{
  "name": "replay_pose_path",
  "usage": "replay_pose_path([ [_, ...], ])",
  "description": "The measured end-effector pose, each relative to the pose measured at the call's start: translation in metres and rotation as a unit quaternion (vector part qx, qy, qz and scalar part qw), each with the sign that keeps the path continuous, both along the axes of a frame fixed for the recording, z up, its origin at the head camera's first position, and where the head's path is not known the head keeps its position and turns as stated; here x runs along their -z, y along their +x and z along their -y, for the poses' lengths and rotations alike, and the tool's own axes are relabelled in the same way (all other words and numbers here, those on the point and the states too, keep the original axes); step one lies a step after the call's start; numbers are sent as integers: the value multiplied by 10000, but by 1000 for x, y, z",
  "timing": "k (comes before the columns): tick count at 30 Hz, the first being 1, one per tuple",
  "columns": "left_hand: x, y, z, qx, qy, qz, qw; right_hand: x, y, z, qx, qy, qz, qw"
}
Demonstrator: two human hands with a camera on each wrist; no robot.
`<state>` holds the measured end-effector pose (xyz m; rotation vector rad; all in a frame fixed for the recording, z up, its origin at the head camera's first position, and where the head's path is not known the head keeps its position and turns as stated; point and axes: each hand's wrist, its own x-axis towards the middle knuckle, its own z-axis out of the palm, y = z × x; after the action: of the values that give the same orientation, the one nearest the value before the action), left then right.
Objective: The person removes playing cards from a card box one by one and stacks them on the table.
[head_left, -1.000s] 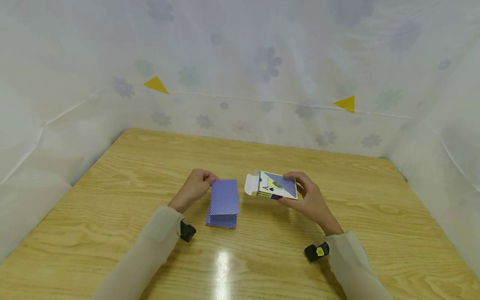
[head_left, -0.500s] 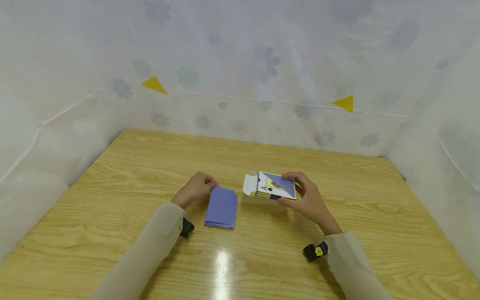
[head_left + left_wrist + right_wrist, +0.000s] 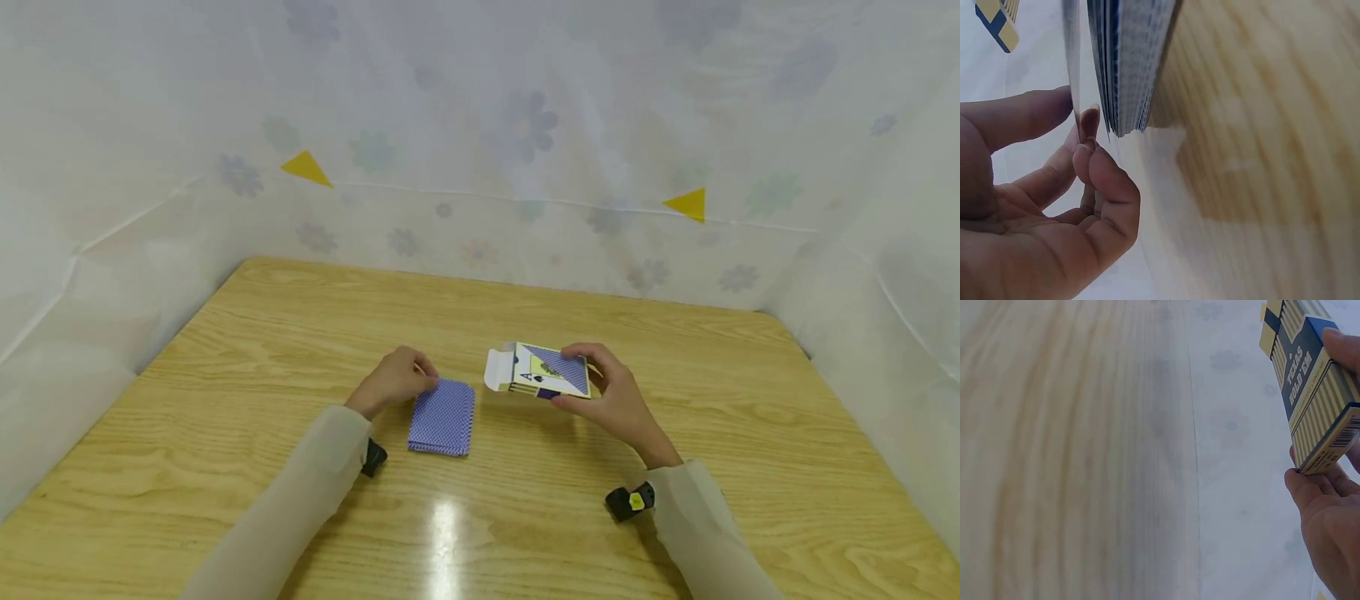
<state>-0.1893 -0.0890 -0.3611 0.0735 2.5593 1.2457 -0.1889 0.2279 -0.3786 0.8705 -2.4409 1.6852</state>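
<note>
- Navy panel (image 3: 1304,362) on the playing-card box (image 3: 558,371): pale letters read "TEXAS HOLD'EM", seen from the right wrist.
- Cream and dark stripes cover the side around that panel; a barcode (image 3: 1349,432) is printed on the end, with smaller marks beside it that are too small to read.
- On the box's broad upper face, in the head view, an "A" stands over a spade, beside a yellow picture and a blue patterned triangle.
- The box's white flap (image 3: 498,370) stands out from its left end, towards the deck; whether anything is inside cannot be told.
- The right hand (image 3: 618,404) grips the box by its other end, thumb at the near edge and fingers at the far one, raised off the counter (image 3: 750,400).
- The deck of cards (image 3: 442,425) lies between the hands, just beside the left one and apart from the box, blue patterned backs upward.
- The left hand (image 3: 393,382), at the deck's far left corner, pinches a single card (image 3: 1072,50) between thumb and fingertips; from the left wrist a gap shows between this card and the rest.
- Behind the wood-grained counter hangs a pale flowered sheet (image 3: 420,125) bearing two yellow triangles (image 3: 688,205).
</note>
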Motion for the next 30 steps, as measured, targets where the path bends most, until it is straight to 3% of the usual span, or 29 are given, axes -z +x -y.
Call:
replay_pose_path([
  [20, 4, -1, -7, -9, -682, -278, 9973, 2, 0, -1, -44, 18, -78, 10000],
  [30, 3, -1, -7, 51, -800, -375, 9961, 2, 0, 0, -61, 0, -75, 10000],
])
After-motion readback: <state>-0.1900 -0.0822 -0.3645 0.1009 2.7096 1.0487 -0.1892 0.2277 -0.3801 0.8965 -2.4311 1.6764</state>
